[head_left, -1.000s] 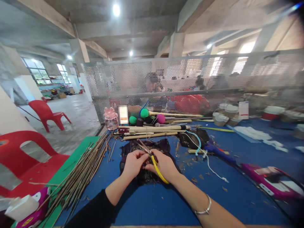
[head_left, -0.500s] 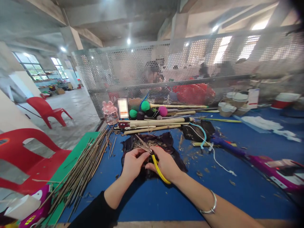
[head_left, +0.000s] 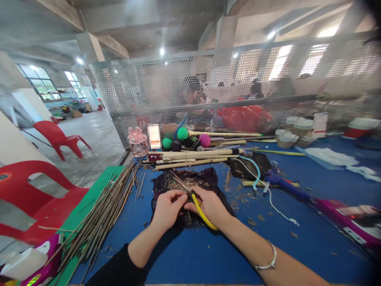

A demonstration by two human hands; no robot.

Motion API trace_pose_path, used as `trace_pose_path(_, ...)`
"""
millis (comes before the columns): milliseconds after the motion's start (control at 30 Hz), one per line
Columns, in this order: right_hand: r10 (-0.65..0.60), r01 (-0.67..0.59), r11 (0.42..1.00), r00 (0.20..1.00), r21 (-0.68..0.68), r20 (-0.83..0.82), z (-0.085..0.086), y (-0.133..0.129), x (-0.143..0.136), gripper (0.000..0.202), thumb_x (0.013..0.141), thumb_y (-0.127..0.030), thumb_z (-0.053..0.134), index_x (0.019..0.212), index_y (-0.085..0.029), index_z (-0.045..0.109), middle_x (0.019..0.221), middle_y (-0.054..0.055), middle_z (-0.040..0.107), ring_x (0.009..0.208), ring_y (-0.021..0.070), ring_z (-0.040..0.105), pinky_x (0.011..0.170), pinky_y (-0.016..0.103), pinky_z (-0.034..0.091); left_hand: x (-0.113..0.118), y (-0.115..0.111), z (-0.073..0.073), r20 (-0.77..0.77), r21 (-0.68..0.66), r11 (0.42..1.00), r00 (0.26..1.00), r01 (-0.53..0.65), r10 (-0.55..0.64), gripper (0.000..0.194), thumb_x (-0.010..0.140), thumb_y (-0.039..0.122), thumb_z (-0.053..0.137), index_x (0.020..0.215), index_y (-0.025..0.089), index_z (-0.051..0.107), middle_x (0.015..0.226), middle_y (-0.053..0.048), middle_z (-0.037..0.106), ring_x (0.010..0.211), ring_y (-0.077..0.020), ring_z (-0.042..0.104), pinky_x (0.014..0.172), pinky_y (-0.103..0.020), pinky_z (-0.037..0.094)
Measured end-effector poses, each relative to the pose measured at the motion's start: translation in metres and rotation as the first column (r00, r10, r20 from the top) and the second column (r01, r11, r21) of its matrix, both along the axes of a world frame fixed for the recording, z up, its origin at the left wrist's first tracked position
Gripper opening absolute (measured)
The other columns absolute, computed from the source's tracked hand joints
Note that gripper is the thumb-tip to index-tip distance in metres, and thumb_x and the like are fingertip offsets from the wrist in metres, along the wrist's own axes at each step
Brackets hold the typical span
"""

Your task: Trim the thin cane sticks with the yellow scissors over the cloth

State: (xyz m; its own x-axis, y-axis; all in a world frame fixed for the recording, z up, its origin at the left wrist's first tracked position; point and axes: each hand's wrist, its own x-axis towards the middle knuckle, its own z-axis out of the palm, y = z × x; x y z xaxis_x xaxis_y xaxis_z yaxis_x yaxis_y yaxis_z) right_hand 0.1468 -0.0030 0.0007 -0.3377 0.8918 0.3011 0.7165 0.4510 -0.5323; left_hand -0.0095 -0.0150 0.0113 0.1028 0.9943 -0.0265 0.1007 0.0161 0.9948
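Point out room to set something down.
Nearly bare: blue tabletop between the forearms, in front of the dark cloth. Open, with scraps: between right forearm and right-hand purple device. Crowded: left, with thin sticks; behind the cloth, with pale canes.

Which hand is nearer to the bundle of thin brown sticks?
Left. The left hand is to the right of the brown sticks; the right hand, holding yellow-handled scissors, is farther right.
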Motion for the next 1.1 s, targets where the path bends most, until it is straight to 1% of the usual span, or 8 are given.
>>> trace_pose_path(100, 0.005, -0.005, 1.000, 1.000, -0.005, -0.002, 0.001, -0.002, 0.000, 0.038, 0.071, -0.050, 0.055, 0.094, -0.019, 0.052, 0.069, 0.001, 0.060, 0.060, 0.0155, 0.056, 0.052, 0.022, 0.036, 0.000, 0.000, 0.001, 0.030, 0.000, 0.999, 0.999, -0.039, 0.039, 0.029, 0.068, 0.038, 0.058, 0.080, 0.011, 0.061, 0.060, -0.001, 0.058, 0.044, -0.0069, 0.044, 0.041, -0.018, 0.039)
trace_pose_path(267, 0.027, -0.027, 0.999, 1.000, 0.040, -0.008, -0.001, -0.006, -0.001, 0.055, 0.066, -0.047, 0.060, 0.111, -0.019, 0.045, 0.099, 0.008, 0.059, 0.086, 0.0206, 0.056, 0.072, 0.030, 0.042, 0.000, 0.000, 0.000, 0.044, 0.054, 0.998, 0.999, -0.035, 0.032, 0.025, 0.069, 0.035, 0.059, 0.078, 0.011, 0.062, 0.060, -0.002, 0.060, 0.052, -0.0099, 0.051, 0.049, -0.020, 0.042)
trace_pose_path(367, 0.044, -0.043, 0.996, 0.999, 0.080, -0.003, -0.002, -0.005, -0.003, 0.061, 0.064, -0.047, 0.062, 0.113, -0.017, 0.043, 0.105, 0.011, 0.055, 0.095, 0.0239, 0.052, 0.080, 0.035, 0.041, 0.000, -0.002, 0.001, 0.027, 0.125, 0.991, 0.999, -0.043, 0.040, 0.022, 0.069, 0.031, 0.059, 0.078, 0.011, 0.064, 0.068, -0.004, 0.064, 0.058, -0.0108, 0.053, 0.056, -0.021, 0.044)
trace_pose_path(500, 0.051, -0.051, 0.991, 0.999, 0.127, -0.002, -0.001, -0.005, -0.005, 0.063, 0.063, -0.050, 0.063, 0.112, -0.014, 0.045, 0.101, 0.013, 0.054, 0.093, 0.0246, 0.051, 0.081, 0.037, 0.041, 0.001, -0.004, 0.003, 0.023, 0.143, 0.990, 1.000, -0.012, 0.008, 0.022, 0.071, 0.029, 0.058, 0.083, 0.012, 0.065, 0.073, -0.005, 0.066, 0.061, -0.0119, 0.055, 0.059, -0.022, 0.044)
trace_pose_path(767, -0.037, 0.036, 0.996, 0.999, 0.087, 0.013, 0.001, -0.007, -0.003, 0.057, 0.062, -0.058, 0.060, 0.104, -0.021, 0.050, 0.088, 0.006, 0.061, 0.081, 0.0212, 0.058, 0.071, 0.030, 0.044, -0.001, -0.002, -0.003, -0.084, 0.193, 0.976, 0.990, -0.098, 0.116, 0.021, 0.069, 0.032, 0.058, 0.074, 0.012, 0.064, 0.067, -0.004, 0.064, 0.059, -0.0121, 0.054, 0.057, -0.022, 0.043)
trace_pose_path(967, -0.029, 0.028, 0.999, 0.999, 0.025, 0.034, 0.003, -0.009, -0.004, 0.040, 0.071, -0.052, 0.054, 0.097, -0.021, 0.052, 0.072, 0.002, 0.061, 0.065, 0.0178, 0.058, 0.055, 0.024, 0.040, -0.002, 0.000, 0.000, -0.085, 0.156, 0.980, 0.986, -0.127, 0.141, 0.023, 0.068, 0.034, 0.059, 0.075, 0.012, 0.063, 0.066, -0.003, 0.063, 0.058, -0.0113, 0.053, 0.056, -0.021, 0.042)
trace_pose_path(1033, -0.032, 0.031, 0.999, 0.999, 0.023, 0.036, 0.003, -0.010, -0.005, 0.046, 0.069, -0.053, 0.056, 0.102, -0.020, 0.050, 0.078, 0.004, 0.062, 0.070, 0.0189, 0.059, 0.059, 0.026, 0.042, -0.002, 0.000, 0.001, -0.070, 0.162, 0.977, 0.986, -0.139, 0.152, 0.022, 0.068, 0.033, 0.060, 0.074, 0.012, 0.063, 0.067, -0.003, 0.063, 0.059, -0.0113, 0.054, 0.058, -0.021, 0.043)
trace_pose_path(1100, -0.025, 0.024, 0.999, 0.999, 0.042, 0.030, 0.002, -0.011, -0.006, 0.057, 0.065, -0.054, 0.059, 0.108, -0.018, 0.047, 0.092, 0.008, 0.060, 0.083, 0.0214, 0.058, 0.069, 0.030, 0.044, -0.002, 0.000, 0.001, -0.032, 0.159, 0.979, 0.991, -0.125, 0.132, 0.022, 0.068, 0.033, 0.060, 0.075, 0.012, 0.062, 0.068, -0.004, 0.063, 0.059, -0.0114, 0.054, 0.058, -0.022, 0.044)
